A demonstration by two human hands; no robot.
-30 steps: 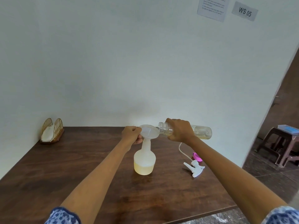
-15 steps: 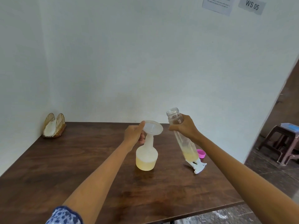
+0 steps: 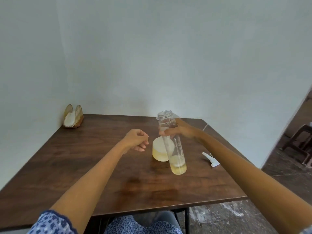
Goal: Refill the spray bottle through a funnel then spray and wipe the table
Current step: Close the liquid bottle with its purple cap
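Gripping clear refill bottle (image 3: 172, 142) around upper body, right hand (image 3: 181, 130) has fingers clamped on it; bottle upright, slightly tilted, uncapped, little yellow liquid at bottom. Left hand (image 3: 137, 141) free at 9 o'clock of bottle, fingers loosely curled, holding nothing. Spray bottle (image 3: 160, 152) on table (image 3: 84, 166) just behind, partly hidden; funnel cannot tell. Trigger head (image 3: 211, 160) lies at 3 o'clock. Judgement: refill bottle light, thin plastic, smooth; hold mid-body, gently. Spray bottle bottom-heavy; grasp neck.
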